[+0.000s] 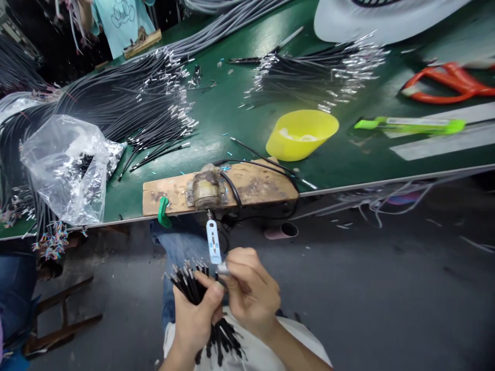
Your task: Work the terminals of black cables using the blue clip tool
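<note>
My left hand is wrapped around a bundle of short black cables with bare silvery ends fanned upward. Close beside it, my right hand is closed in a pinch. A small greyish-white bit shows at its fingertips, blurred, and I cannot tell what it is. Just above these fingers hangs a light-blue flat tool with a slot, on the shaft of a small motor. That motor sits on a wooden board at the bench edge.
On the green bench lie black cables, a plastic bag, a yellow cup, orange-handled scissors and a green cutter. A green clamp handle juts below the board. A person is across the bench.
</note>
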The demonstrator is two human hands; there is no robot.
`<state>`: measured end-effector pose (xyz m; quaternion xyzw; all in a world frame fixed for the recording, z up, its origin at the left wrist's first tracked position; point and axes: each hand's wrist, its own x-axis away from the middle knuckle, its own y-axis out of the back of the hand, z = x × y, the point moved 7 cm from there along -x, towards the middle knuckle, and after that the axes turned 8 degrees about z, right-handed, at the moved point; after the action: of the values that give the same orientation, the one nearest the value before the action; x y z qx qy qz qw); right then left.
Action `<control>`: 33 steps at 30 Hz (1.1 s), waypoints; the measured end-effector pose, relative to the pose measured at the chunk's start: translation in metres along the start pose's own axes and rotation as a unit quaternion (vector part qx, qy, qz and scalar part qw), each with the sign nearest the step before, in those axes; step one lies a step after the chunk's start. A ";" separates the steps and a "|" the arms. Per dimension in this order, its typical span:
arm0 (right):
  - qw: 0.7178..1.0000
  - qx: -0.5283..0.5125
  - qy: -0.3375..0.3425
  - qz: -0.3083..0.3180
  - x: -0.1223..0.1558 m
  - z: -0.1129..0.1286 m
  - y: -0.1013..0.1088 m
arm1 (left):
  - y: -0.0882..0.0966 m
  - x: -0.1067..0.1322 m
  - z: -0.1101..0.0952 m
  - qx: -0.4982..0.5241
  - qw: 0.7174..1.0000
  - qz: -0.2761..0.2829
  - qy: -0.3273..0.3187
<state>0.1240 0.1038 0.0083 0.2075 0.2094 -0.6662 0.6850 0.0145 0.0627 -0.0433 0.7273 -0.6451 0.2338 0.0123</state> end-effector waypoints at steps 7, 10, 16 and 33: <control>0.883 -0.284 -0.294 0.228 -0.003 -0.039 -0.024 | 0.016 -0.008 -0.020 -0.064 0.995 -0.030 -0.068; 0.793 -0.357 -0.385 0.309 -0.004 -0.043 -0.029 | 0.027 -0.017 -0.022 -0.120 0.986 -0.045 -0.109; 0.847 -0.314 -0.397 0.164 -0.039 -0.057 -0.016 | 0.027 -0.022 -0.021 -0.134 0.987 0.017 -0.082; 0.695 -0.553 -0.456 0.062 -0.007 -0.073 -0.048 | 0.008 -0.022 -0.041 -0.076 0.989 -0.030 -0.120</control>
<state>0.0751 0.1490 -0.0481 -0.5250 0.1887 -0.3992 0.7276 -0.0075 0.0953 -0.0173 0.7662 -0.6356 0.0944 -0.0033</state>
